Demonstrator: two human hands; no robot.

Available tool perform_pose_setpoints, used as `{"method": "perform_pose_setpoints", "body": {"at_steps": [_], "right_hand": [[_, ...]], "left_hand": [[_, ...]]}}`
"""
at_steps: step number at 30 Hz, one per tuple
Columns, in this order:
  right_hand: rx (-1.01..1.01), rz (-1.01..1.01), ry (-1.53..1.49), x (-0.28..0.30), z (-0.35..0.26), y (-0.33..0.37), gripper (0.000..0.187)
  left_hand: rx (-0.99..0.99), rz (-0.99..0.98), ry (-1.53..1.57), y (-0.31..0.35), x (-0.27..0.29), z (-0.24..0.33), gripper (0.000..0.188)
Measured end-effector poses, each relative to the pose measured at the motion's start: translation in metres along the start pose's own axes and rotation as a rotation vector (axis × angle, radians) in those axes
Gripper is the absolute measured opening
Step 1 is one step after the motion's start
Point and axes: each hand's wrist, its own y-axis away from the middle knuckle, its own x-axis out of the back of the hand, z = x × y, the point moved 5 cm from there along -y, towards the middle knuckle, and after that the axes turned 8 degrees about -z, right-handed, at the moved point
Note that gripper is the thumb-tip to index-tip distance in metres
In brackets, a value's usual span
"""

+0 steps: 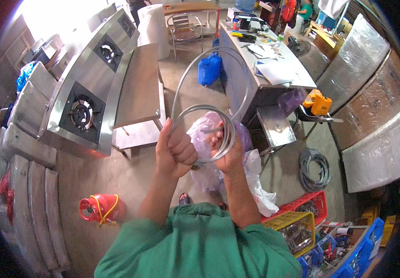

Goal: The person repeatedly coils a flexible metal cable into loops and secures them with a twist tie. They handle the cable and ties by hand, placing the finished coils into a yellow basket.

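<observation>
A coil of grey hose point(200, 107) hangs in the air between my two hands, in front of my green shirt. My left hand point(176, 149) is closed in a fist around the left side of the loops. On the other side, my right hand point(230, 150) has its fingers curled round several turns, and a short hose end shows by its fingertips. One larger loop rises above both hands. Whether it is hose or cable inside the grey covering cannot be seen. Behind the hands lies a translucent purple plastic bag point(204, 171).
A steel stove counter point(77, 78) and a low bench point(142, 83) stand at left, with a red gas cylinder point(100, 207) on the floor. At right are a paper-strewn table point(297, 69), another grey coil point(314, 170), a red crate point(320, 206) and a yellow crate point(312, 227). A blue jerrycan point(209, 69) stands ahead.
</observation>
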Motion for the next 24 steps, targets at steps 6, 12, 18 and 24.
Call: {"method": "perform_pose_setpoints", "body": {"at_steps": [6, 12, 18, 24], "right_hand": [[-0.203, -0.151, -0.237, -0.02, 0.025, 0.022, 0.037], [-0.33, 0.109, 0.197, 0.025, 0.028, 0.038, 0.032], [-0.747, 0.04, 0.444, 0.057, 0.011, 0.061, 0.024], [-0.959, -0.092, 0.686, 0.061, -0.026, 0.066, 0.034]], "left_hand": [[-0.013, 0.144, -0.16, 0.003, 0.035, 0.014, 0.053], [-0.043, 0.502, -0.31, 0.025, 0.076, 0.012, 0.053], [0.089, 0.348, -0.731, 0.025, 0.096, 0.0, 0.011], [0.045, 0.504, -0.741, 0.023, 0.105, -0.01, 0.043]]}}
